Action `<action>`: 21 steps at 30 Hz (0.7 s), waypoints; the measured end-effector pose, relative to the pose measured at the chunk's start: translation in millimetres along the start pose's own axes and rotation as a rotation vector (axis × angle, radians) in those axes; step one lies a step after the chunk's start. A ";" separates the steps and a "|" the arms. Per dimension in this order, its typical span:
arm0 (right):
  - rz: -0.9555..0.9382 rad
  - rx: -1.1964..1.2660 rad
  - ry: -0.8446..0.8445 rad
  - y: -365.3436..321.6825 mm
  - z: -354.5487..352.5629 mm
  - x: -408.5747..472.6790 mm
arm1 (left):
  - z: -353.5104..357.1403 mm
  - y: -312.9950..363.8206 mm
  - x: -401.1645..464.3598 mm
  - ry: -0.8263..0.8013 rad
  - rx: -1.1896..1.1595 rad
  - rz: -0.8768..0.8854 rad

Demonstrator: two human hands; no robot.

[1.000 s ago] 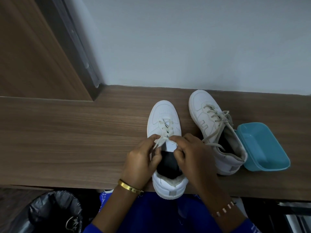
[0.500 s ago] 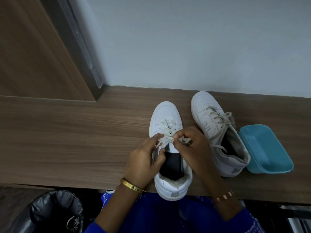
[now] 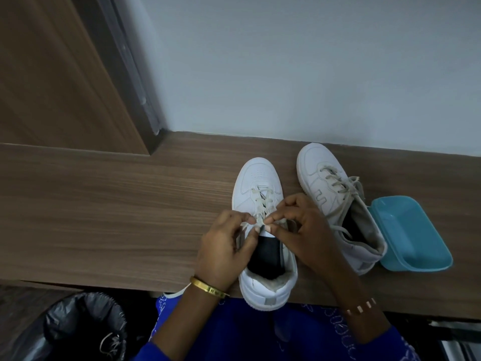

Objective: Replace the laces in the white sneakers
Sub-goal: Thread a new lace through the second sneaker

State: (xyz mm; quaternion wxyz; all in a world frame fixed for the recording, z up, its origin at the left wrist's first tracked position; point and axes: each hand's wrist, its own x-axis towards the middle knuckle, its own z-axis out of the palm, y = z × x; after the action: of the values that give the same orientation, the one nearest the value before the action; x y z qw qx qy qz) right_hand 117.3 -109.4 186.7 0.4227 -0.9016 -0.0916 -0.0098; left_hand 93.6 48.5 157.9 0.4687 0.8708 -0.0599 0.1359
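Two white sneakers stood on the wooden bench (image 3: 104, 217), toes toward the wall (image 3: 312, 61). The near sneaker (image 3: 260, 183) sat in front of the person with its heel overhanging the bench's front edge. The far sneaker (image 3: 322, 183) lay just to its right, angled, its collar touching the teal tray (image 3: 426, 246).

Two hands were at work over the near sneaker's tongue. The left hand (image 3: 223, 248) pinched the cream lace (image 3: 260, 204) between thumb and fingertip at the upper eyelets. The right hand (image 3: 304, 230) pinched the same lace just beside it, its fingers curled; the two pinches nearly met. The lace was crossed through the lower eyelets of the near sneaker only; the dark insole showed below the hands.

The far sneaker carried one lace (image 3: 338, 188) of its own, threaded along most of its length, with loose ends trailing over its side.

Containers counted: two. The teal tray, at the right end of the bench, showed nothing inside. One bin (image 3: 83, 327) with a black liner stood on the floor below the bench at lower left; a tangle of pale cord lay in it, not identifiable for certain.

One gold bangle (image 3: 208, 286) was on the left wrist, one beaded bracelet (image 3: 360, 307) on the right. Both sleeves were blue.
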 end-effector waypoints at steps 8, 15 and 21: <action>-0.132 -0.084 0.057 3.5 -1.7 -0.8 | 7.5 7.4 13.1 0.031 -0.147 -0.263; -0.016 -0.032 0.086 -5.3 -1.1 5.9 | 6.9 14.1 24.2 -0.017 -0.255 -0.467; -0.025 -0.286 -0.085 -21.0 4.3 25.5 | 6.2 9.1 18.1 -0.033 -0.277 -0.439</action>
State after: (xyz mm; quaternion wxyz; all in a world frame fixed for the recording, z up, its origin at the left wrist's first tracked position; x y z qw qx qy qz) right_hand 138.4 -88.9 202.4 0.2857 -0.9509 -0.1182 0.0105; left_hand 109.9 38.7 167.2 0.6007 0.7925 0.1050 0.0072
